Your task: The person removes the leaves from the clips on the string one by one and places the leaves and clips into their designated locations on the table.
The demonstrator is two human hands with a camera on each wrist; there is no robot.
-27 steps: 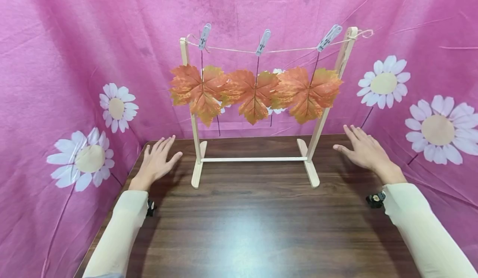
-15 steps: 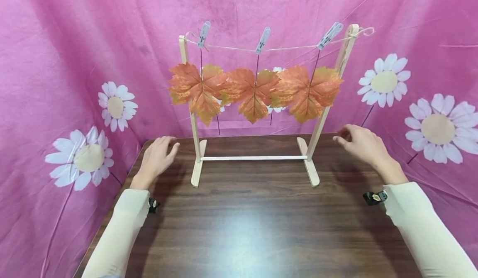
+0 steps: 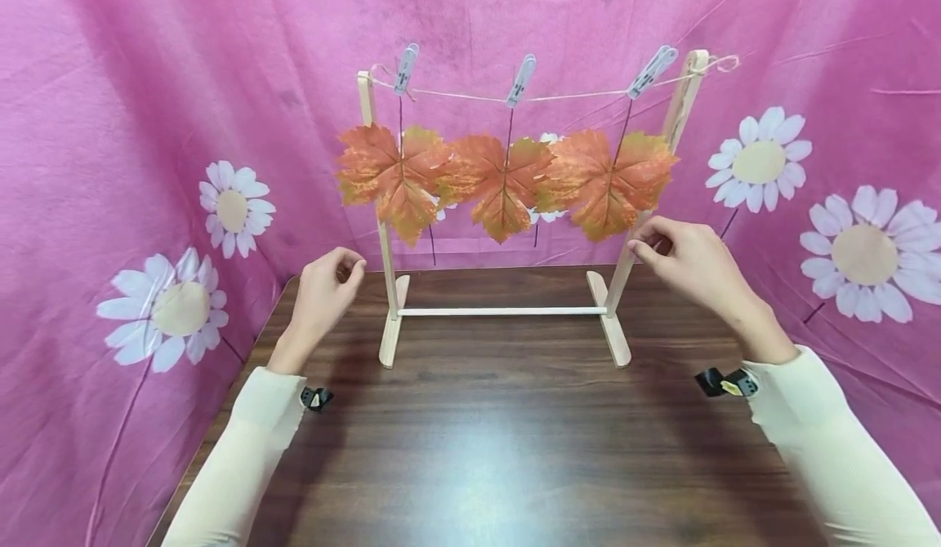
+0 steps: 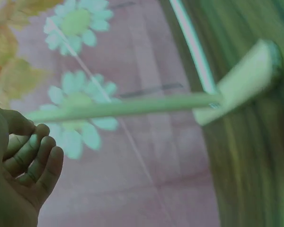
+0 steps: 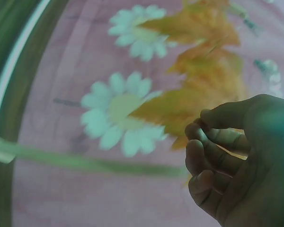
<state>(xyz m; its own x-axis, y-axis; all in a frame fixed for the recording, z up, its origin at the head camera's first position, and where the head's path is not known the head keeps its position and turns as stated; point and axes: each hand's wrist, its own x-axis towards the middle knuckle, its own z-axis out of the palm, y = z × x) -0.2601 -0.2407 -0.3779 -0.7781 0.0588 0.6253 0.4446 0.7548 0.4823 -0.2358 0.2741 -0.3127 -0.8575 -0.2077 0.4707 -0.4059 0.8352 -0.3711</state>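
Note:
A wooden stand (image 3: 390, 269) holds a string (image 3: 456, 95) between two posts. Three grey clothespins (image 3: 520, 80) on the string bear orange artificial leaves (image 3: 503, 184) by their dark stems. My left hand (image 3: 323, 298) hovers just left of the left post. Its thumb and fingers are curled in, tips together, with nothing seen between them. Beside the right post, below the right leaf, is my right hand (image 3: 694, 265). Its fingers (image 5: 195, 153) curl toward the thumb and hold nothing visible. In the head view its tips overlap the post's edge; whether they touch it I cannot tell.
The stand's feet (image 3: 608, 331) and white crossbar (image 3: 500, 312) rest on a dark wooden table (image 3: 470, 441). Pink cloth (image 3: 470, 8) with printed daisies surrounds the table at the back and sides. Small black devices (image 3: 316, 399) are worn at both wrists.
Both hands have risen and moved inward toward the posts. Their fingers, spread and straight at first, are now curled with thumbs against fingertips. The stand, clothespins and leaves hang unchanged.

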